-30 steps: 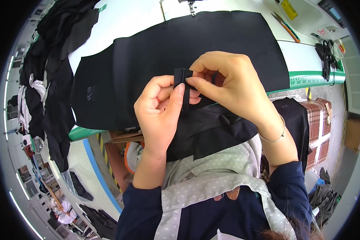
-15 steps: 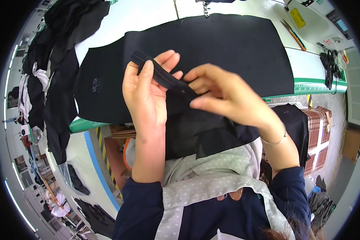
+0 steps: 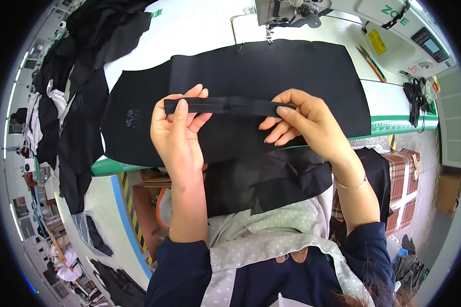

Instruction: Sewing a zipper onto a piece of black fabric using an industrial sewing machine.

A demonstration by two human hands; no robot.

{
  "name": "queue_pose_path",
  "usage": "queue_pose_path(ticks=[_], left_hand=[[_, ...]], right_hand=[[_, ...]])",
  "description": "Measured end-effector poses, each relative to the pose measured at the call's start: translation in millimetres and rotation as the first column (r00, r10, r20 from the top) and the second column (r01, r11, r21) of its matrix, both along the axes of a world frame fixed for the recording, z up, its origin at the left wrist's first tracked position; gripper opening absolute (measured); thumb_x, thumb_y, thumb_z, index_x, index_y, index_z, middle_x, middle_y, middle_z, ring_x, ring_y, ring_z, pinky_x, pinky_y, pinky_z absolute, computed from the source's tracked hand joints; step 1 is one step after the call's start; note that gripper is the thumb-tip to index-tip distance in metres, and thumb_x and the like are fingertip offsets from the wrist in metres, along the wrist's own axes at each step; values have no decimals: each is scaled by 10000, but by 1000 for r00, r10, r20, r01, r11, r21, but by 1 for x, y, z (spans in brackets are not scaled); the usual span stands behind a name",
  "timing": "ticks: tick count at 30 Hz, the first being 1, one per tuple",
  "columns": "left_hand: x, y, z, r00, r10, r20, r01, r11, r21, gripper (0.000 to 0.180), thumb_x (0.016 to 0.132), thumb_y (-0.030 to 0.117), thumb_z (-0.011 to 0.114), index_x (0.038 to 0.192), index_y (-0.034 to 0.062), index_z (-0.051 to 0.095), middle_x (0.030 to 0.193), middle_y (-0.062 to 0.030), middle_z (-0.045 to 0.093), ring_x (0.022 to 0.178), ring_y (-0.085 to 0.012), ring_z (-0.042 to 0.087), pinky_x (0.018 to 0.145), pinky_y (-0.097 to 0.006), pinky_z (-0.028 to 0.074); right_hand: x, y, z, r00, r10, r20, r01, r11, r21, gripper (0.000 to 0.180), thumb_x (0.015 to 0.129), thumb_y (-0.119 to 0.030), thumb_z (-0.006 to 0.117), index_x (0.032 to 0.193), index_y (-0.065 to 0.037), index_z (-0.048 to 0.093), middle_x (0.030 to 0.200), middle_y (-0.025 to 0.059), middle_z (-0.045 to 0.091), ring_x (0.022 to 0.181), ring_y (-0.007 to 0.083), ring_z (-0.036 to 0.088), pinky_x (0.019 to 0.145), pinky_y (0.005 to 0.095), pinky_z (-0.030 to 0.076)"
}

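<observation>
Stretched level between my two hands is a short black zipper (image 3: pixel 215 106), a small slider-like piece near its middle. My left hand (image 3: pixel 182 125) pinches its left end between thumb and fingers. At the other end, my right hand (image 3: pixel 305 120) grips it with thumb and forefinger, the remaining fingers curled below. Under the hands a large black fabric panel (image 3: pixel 317 77) lies flat on the sewing table (image 3: pixel 200 36), with a small printed mark at its left. More black cloth (image 3: pixel 271 179) rests across my lap, below the table edge.
A sewing machine (image 3: pixel 338 10) stands at the far side, its presser foot just beyond the panel. Scissors (image 3: pixel 371 64) and a black cable bundle (image 3: pixel 415 100) lie to the right. Heaped dark garments (image 3: pixel 82 92) hang at the left. A plaid box (image 3: pixel 402 184) sits at lower right.
The zipper has gone from slanting to level and is pulled straight. My right hand has moved right and now pinches its end. The view has shifted, showing more of the machine.
</observation>
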State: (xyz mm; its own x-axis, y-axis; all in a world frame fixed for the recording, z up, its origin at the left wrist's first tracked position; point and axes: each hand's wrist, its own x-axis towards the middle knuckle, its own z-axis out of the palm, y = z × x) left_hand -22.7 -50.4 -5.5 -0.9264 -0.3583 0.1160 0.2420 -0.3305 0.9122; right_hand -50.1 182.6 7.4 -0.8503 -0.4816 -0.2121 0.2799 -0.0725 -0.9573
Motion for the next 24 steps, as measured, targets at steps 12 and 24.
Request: queue_pose_path(ticks=[12,24], left_hand=[[9,-14,-8,999,15,48,-6,983,-182,172,1005,110,573,1089,-27,633,925,-127,699,785,-199,733,695,-305,623],[10,1,8,992,-100,77,125,703,-700,322,869,-86,630,1174,15,605,1076,-90,698,1013,-135,634,929,-267,457]], right_hand=[[-14,9,-3,975,-179,-132,187,981,48,220,1043,-120,492,1125,67,571,894,175,722,750,192,734,630,243,582],[-6,6,10,921,-174,-349,213,974,74,149,977,5,546,1065,73,645,989,124,718,875,178,733,757,243,594]])
